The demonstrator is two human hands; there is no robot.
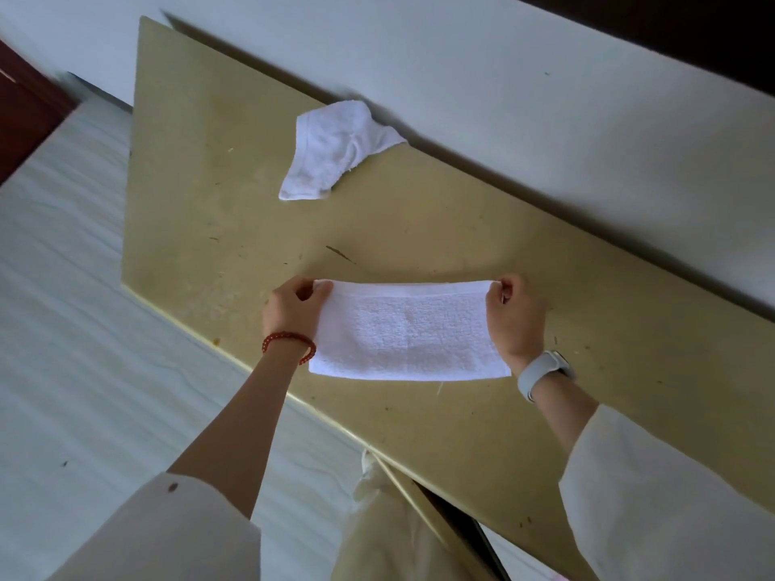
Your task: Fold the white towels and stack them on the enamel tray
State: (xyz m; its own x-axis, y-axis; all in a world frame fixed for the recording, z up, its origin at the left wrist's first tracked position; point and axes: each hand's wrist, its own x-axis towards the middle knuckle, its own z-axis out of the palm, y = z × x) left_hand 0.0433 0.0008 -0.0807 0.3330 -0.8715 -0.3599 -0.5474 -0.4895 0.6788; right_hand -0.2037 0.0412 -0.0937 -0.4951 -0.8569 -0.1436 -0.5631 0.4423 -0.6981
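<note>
Because soft, light and limp, best taken at the corners and kept taut: a white terry towel (409,329), already doubled into a long narrow band, held stretched between both hands just above the near part of the yellowish, scuffed wooden surface (201,169). Left hand (293,310), with a red bead bracelet (289,343) at the wrist, pinching the far left corner, fingers (323,289) curled onto the hem; right hand (518,316), above a pale grey wristwatch (541,373), pinching the far right corner likewise. Likely to sag in the middle if let slack, unlikely to slip, nothing fragile about it; next fold probably easiest with one end carried across to the other and edges matched. Looped, nubbly weave across the middle, a smoother woven border along the far edge, clean and uncreased. Farther off, against the white wall (482,98), a second white towel (335,148), crumpled and unfolded, lying well apart from the first. No enamel tray in view.
</note>
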